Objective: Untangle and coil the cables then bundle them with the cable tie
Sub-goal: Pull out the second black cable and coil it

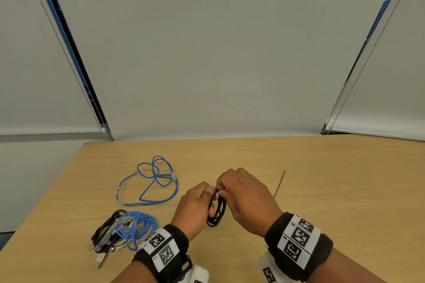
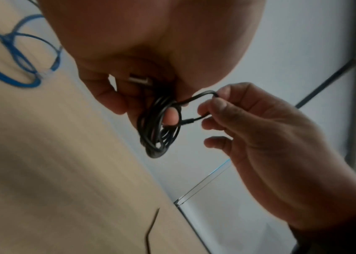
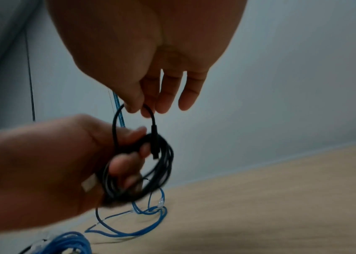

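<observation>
A coiled black cable hangs above the table, gripped by my left hand, whose fingers curl through the coil. My right hand pinches the cable's free end loop between thumb and forefinger, just above the coil. A thin black cable tie lies on the table right of my hands. A loose blue cable sprawls at the left.
A pile of coiled blue, white and dark cables sits near the table's front left. White roller blinds with bead chains hang behind the table's far edge.
</observation>
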{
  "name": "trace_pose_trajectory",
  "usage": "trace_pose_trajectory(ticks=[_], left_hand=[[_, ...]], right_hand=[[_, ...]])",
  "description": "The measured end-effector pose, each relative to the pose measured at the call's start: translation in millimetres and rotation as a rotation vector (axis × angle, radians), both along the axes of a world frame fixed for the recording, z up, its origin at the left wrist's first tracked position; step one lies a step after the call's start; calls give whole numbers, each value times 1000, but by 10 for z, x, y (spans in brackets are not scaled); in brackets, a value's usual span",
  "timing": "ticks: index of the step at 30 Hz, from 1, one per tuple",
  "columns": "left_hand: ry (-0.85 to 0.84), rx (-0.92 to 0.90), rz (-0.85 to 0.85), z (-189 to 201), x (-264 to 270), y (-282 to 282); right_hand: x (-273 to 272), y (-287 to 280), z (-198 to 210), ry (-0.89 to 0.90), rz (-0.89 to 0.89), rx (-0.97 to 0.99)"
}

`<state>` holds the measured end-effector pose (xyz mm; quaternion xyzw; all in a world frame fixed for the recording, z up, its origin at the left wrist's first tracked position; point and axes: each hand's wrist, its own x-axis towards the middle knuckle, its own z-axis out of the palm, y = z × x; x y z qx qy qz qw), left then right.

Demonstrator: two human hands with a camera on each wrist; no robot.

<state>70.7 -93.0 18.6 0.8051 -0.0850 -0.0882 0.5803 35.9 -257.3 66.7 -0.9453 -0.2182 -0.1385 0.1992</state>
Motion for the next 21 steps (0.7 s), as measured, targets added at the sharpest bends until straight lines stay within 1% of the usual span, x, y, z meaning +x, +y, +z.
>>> trace_pose_trajectory(ticks=[3, 4, 5, 8, 10, 12, 13, 16, 18, 19, 21], left_hand=[[71, 30, 0, -129, -14, 65], [103, 13, -17, -145, -29, 84], [142, -33, -46, -145, -48, 101], [241, -253, -175, -57, -126, 131], [287, -388, -255, 37, -154, 135], [333, -513, -317, 135, -156, 129], [354, -578, -320, 180, -152, 127], [387, -730, -261, 269, -119, 127], [378, -730, -235, 296, -96, 120], [360, -701, -220, 295, -88, 111], [314, -636, -180, 265, -86, 94]], right_hand=[[98, -13, 53, 169, -33, 73], [139, -33, 68, 190, -43, 80], [182, -64, 87, 187, -48, 65], [295, -177, 146, 190, -45, 58], [346, -227, 171, 245, -40, 161], [352, -239, 163, 301, -38, 312], [333, -238, 145, 317, -34, 356], [249, -201, 62, 320, 13, 353], [228, -163, -3, 382, 23, 429], [234, -151, -26, 421, -1, 515], [254, -139, -28, 532, -62, 789]])
